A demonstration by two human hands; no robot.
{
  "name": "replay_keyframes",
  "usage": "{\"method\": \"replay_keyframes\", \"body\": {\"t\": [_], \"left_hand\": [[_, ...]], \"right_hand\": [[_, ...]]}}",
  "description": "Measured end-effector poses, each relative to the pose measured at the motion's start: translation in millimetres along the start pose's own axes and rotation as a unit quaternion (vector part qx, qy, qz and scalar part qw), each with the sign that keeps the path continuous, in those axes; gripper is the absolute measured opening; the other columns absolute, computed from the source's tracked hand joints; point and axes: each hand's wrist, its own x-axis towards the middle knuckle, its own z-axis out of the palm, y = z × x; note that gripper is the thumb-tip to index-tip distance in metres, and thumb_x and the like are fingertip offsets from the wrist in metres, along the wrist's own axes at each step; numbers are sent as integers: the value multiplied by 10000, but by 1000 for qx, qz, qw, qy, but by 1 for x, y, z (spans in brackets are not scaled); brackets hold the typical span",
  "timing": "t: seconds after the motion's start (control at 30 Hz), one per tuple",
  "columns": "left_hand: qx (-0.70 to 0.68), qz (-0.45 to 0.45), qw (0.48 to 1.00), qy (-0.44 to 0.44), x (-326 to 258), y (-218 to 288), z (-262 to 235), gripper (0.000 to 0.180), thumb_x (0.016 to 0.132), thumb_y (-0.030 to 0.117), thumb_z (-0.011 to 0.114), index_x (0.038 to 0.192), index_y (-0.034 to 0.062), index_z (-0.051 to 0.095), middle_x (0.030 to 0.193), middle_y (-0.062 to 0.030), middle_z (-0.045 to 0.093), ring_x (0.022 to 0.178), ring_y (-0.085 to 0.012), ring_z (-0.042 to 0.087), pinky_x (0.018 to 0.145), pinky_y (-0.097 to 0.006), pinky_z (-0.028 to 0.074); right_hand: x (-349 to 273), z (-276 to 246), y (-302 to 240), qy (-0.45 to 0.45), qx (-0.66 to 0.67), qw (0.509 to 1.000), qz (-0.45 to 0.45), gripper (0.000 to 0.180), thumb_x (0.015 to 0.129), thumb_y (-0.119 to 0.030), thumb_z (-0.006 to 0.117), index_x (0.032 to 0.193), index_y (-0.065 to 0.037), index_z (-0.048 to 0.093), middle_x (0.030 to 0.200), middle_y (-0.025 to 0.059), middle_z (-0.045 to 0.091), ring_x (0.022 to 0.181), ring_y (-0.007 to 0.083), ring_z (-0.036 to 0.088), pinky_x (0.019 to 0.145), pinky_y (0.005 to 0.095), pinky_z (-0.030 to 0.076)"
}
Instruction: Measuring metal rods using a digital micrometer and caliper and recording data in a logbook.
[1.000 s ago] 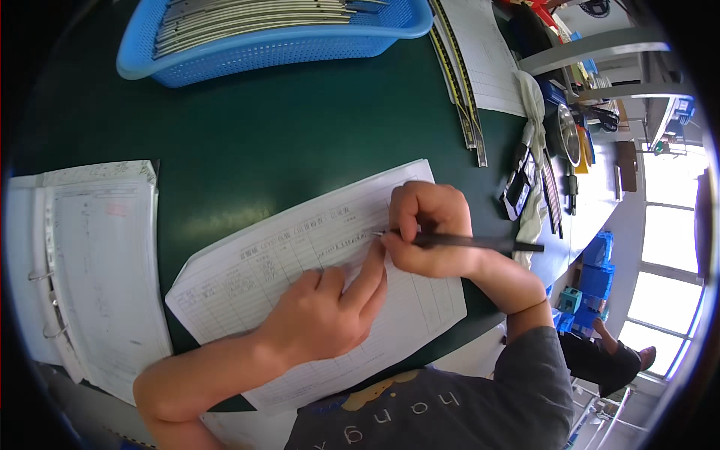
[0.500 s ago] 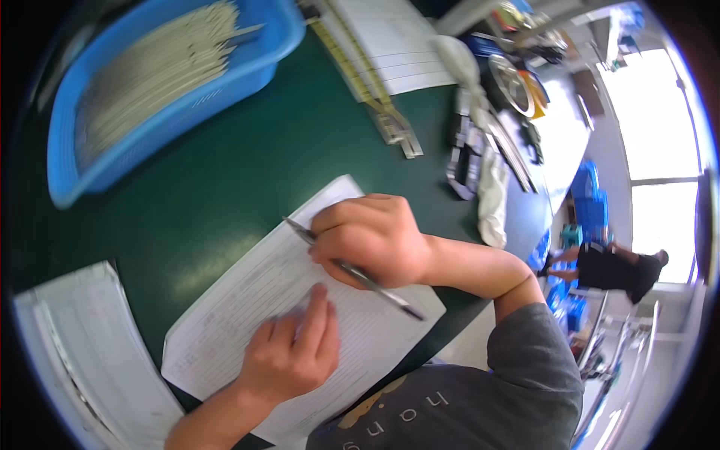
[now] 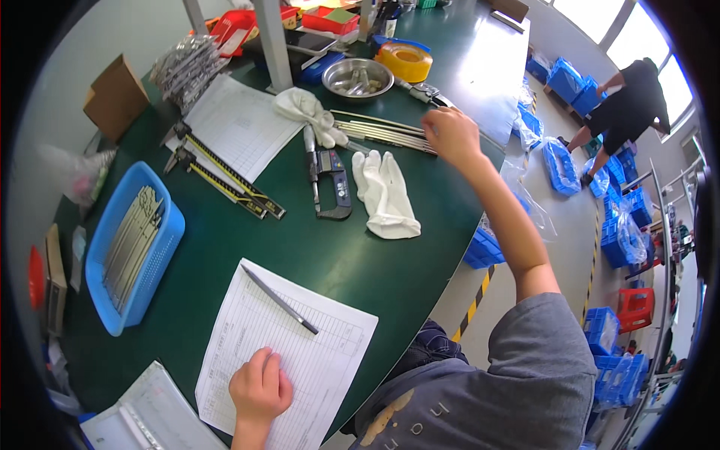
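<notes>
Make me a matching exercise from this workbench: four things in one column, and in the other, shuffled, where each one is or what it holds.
Column one
1. Dark pen
2. Right hand
3. Blue basket
4. Micrometer

Column two
A. Just left of the spread-out white glove
B. Lying on the printed sheet
C. Holding a bundle of thin pale strips
D. At one end of the loose silver rods

Right pairs: 1-B, 2-D, 3-C, 4-A
</notes>
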Motion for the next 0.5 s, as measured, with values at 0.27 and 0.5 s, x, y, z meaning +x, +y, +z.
{"method": "replay_keyframes", "body": {"t": [0.27, 0.5], "left_hand": [[42, -16, 997, -55, 3, 4, -8, 232, 650, 109, 561, 860, 10, 579, 920, -133, 566, 649, -252, 566, 519, -320, 467], [48, -28, 996, -64, 15, 10, -17, 198, 626, 99, 575, 812, 31, 572, 891, -103, 567, 614, -237, 561, 506, -320, 465]], "right_hand": [[0, 6, 48, -110, 70, 990, -48, 150, 725, -187, 533, 776, -121, 658, 816, 69, 602, 817, 262, 575, 691, 374, 468], [27, 10, 39, -191, 39, 978, -68, 167, 708, -208, 530, 750, -91, 642, 781, 104, 616, 766, 294, 591, 639, 402, 475]]}}
